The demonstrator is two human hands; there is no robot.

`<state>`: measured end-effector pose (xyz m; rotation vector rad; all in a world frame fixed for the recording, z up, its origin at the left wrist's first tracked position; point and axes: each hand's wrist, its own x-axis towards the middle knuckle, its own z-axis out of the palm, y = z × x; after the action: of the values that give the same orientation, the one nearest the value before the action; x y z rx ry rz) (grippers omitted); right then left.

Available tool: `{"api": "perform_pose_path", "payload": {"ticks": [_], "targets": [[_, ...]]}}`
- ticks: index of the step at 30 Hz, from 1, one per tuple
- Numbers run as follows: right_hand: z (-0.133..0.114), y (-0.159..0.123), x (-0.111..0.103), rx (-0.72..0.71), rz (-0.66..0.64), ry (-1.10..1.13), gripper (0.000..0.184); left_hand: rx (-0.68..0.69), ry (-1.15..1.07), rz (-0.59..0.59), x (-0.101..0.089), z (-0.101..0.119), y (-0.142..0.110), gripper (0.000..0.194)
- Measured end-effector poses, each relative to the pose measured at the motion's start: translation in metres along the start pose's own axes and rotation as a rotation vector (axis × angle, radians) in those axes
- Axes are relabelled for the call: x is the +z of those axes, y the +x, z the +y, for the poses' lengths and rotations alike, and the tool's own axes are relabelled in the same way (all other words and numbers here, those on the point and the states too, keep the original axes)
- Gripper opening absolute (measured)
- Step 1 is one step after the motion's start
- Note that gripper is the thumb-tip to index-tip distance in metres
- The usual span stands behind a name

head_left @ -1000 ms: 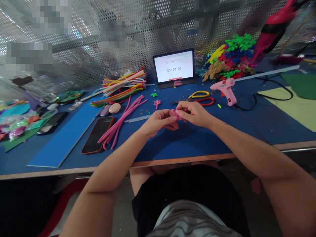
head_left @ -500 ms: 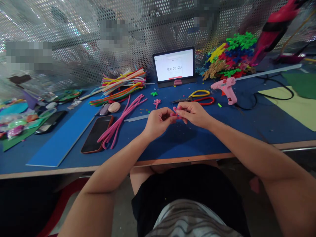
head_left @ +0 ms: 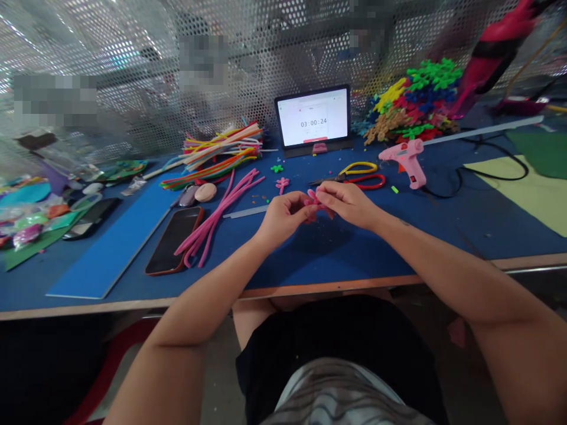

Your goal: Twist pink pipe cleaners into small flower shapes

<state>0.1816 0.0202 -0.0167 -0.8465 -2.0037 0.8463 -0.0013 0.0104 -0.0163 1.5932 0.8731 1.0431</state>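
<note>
The left hand (head_left: 281,219) and right hand (head_left: 348,203) are close together, pinching a small twist of pink pipe cleaner (head_left: 313,202) between them above the blue worktable (head_left: 336,260); a pink pipe-cleaner flower (head_left: 282,185) lies just ahead; loose pink pipe cleaners (head_left: 212,221) lie to the left, and yellow- and red-handled scissors (head_left: 361,176) lie ahead to the right.

Two hands (head_left: 281,219), one pink pipe-cleaner bundle (head_left: 313,200), one tablet (head_left: 313,116), one glue gun (head_left: 405,158), two phones (head_left: 174,241).

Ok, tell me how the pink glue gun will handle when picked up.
The pink glue gun looks fairly light, probably hollow plastic. Its black cord will likely tug if lifted fast. Lying on its side, it seems unlikely to roll.
</note>
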Motion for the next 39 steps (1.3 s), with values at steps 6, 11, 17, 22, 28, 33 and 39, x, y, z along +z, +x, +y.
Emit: {"api": "perform_pose_path", "payload": {"ticks": [6, 11, 17, 22, 28, 33, 39], "targets": [[0.003, 0.001, 0.004, 0.008, -0.073, 0.175, 0.031, -0.014, -0.124, 0.054, 0.0, 0.004, 0.001, 0.035], [0.0, 0.001, 0.006, 0.019, -0.068, 0.198, 0.029, -0.005, -0.163, 0.047, 0.001, 0.001, 0.001, 0.035], [-0.004, 0.0, 0.011, 0.048, -0.132, 0.392, 0.029, 0.054, -0.172, 0.021, 0.002, 0.005, -0.001, 0.033], [-0.005, -0.001, 0.004, 0.066, -0.133, 0.286, 0.025, -0.011, -0.176, -0.014, -0.001, 0.007, 0.0, 0.034], [-0.004, -0.001, -0.006, -0.07, -0.029, 0.07, 0.022, -0.107, -0.139, -0.143, -0.001, 0.001, 0.0, 0.033], [-0.003, -0.001, -0.003, -0.1, 0.005, -0.03, 0.021, -0.055, -0.045, -0.13, 0.001, 0.002, -0.003, 0.025], [-0.009, -0.005, 0.005, -0.134, 0.145, -0.155, 0.02, 0.069, 0.211, -0.036, 0.003, 0.006, -0.006, 0.019]]}}
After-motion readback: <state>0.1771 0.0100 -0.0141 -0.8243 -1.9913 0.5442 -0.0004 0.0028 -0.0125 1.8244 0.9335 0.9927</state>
